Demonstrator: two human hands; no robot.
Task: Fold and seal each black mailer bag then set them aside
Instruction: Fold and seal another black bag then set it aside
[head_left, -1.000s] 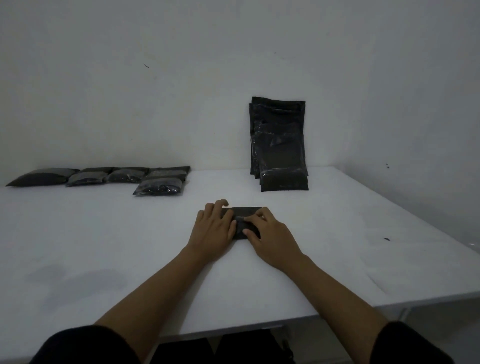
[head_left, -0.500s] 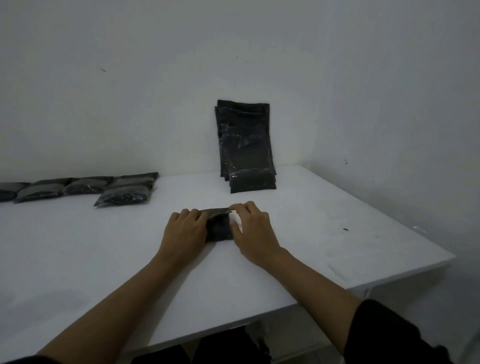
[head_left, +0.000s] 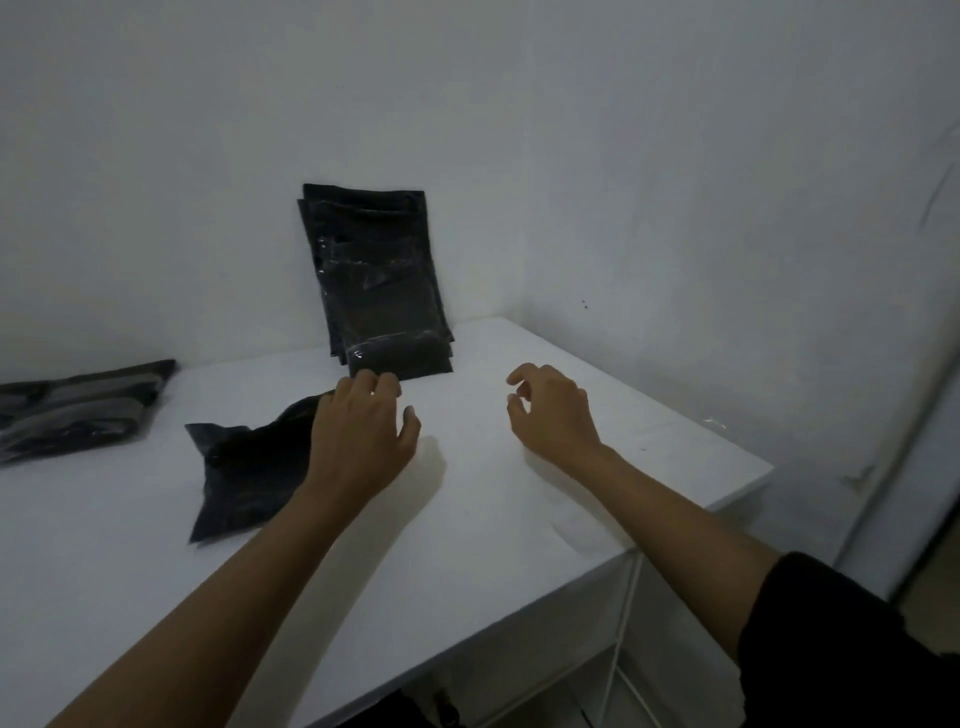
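Both hands hover apart, fingers loosely curled, holding nothing — left hand (head_left: 363, 436) over the black mailer bag (head_left: 249, 470), right hand (head_left: 553, 413) at its 3 o'clock.

We see a crumpled black plastic mailer bag (head_left: 244, 473) lying on the white table, a stack of flat black mailers (head_left: 379, 280) leaning upright against the wall, and folded black bags (head_left: 72, 410) lying at far left.
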